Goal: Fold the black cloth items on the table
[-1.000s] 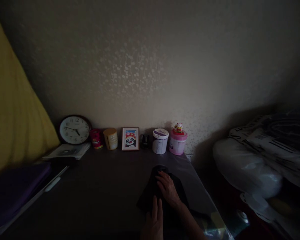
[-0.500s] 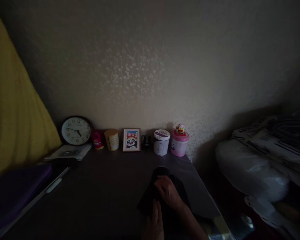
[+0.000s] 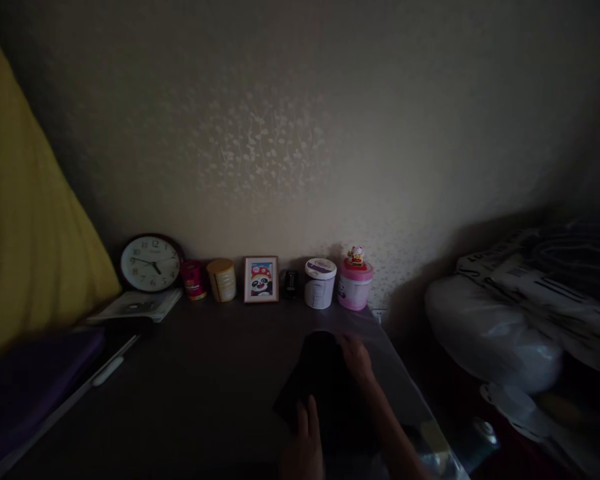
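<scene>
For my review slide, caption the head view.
Left hand on black cloth, right hand at its edge, framed panda picture behind.

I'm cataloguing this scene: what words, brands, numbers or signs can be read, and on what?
"12": clock, top
"2": clock, upper right
"6": clock, bottom
Too small or blurred to read surely: the clock's other marks, and print on the red can, white tub, pink tub, framed picture and white bundle.

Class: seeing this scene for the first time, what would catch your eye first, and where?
Probably the yellow drape hanging along the left edge, vivid in dim light. Then the round clock by the wall and, farther right, the cat figurine atop the pink tub. Below, the left hand and right hand touch black cloth.
</scene>
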Motion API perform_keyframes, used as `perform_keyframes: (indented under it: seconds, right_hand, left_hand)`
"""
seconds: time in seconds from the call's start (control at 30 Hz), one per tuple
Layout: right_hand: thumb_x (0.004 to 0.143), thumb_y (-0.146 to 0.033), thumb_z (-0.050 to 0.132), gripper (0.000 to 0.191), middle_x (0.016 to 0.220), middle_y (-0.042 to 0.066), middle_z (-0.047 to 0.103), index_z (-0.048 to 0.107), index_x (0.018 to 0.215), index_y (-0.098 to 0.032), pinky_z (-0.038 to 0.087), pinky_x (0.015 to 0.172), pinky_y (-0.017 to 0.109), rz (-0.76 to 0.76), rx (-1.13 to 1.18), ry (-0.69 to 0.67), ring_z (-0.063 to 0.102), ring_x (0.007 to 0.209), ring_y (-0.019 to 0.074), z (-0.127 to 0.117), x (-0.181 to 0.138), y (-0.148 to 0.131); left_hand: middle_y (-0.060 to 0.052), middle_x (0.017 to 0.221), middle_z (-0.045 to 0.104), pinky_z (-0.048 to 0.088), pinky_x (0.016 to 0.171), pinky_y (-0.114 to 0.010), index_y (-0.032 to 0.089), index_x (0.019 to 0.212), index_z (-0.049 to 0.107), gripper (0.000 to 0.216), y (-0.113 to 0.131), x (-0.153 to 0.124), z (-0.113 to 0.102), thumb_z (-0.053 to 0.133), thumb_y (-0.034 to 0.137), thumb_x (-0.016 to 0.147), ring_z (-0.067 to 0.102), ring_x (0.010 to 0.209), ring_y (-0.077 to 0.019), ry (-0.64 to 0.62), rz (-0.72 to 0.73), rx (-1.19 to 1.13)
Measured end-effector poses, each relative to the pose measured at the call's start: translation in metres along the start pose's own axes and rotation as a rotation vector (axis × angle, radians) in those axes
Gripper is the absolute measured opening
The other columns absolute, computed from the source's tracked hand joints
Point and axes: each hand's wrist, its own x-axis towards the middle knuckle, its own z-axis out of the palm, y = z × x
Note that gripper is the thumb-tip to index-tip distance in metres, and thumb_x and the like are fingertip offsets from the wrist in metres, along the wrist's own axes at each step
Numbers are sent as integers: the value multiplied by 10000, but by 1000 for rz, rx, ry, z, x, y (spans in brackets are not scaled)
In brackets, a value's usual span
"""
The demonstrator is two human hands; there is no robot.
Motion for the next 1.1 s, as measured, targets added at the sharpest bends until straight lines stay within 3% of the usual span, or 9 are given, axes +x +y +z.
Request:
perform_keyframes:
  seconds: [0.1,0.2,0.47,0.63,0.93,1.1]
  right_hand:
    - [785,-320,401,345,1007,89,661,626,996,-163,441,796,288,214,20,6,609,920,200,-24,-26,28]
    - [751,-364,428,347,934,86,686,660,924,-174,447,745,282,308,28,-22,626,879,219,-40,-51,43]
    - [754,-396,400,369,889,91,698,672,866,-172,445,711,275,303,86,-76,631,855,227,-41,-73,40]
    - [766,-443,399,385,879,82,695,661,856,-175,437,693,259,278,80,-114,632,844,222,-42,-71,32]
    - [793,-358,388,313,830,71,696,661,819,-207,395,636,262,285,-125,-194,638,811,219,-49,-82,36]
    - [784,-404,419,309,824,72,698,661,815,-214,408,639,276,292,-58,-132,640,802,232,-51,-76,27]
  left_hand:
    - [-137,1402,302,479,585,-209,255,1355,78,718,-6,-3,-8,325,-15,736,640,741,-129,-57,61,-114]
    - [-161,1419,251,463,598,-196,233,1361,32,717,-8,-7,-19,321,0,748,634,784,-130,-108,104,-172]
    - [-149,1428,235,450,672,-176,184,1374,83,650,-5,-16,-41,322,31,789,623,831,-113,-151,79,-160]
    - [-174,1432,206,446,728,-209,141,1373,24,643,-10,-17,-44,324,64,809,606,888,-135,-174,104,-238]
    - [-166,1427,228,429,718,-185,152,1376,36,641,-14,-15,-45,348,94,819,604,879,-117,-165,84,-273]
    - [-178,1422,232,436,736,-207,142,1375,37,638,-13,-13,-42,347,92,819,600,905,-137,-152,98,-249]
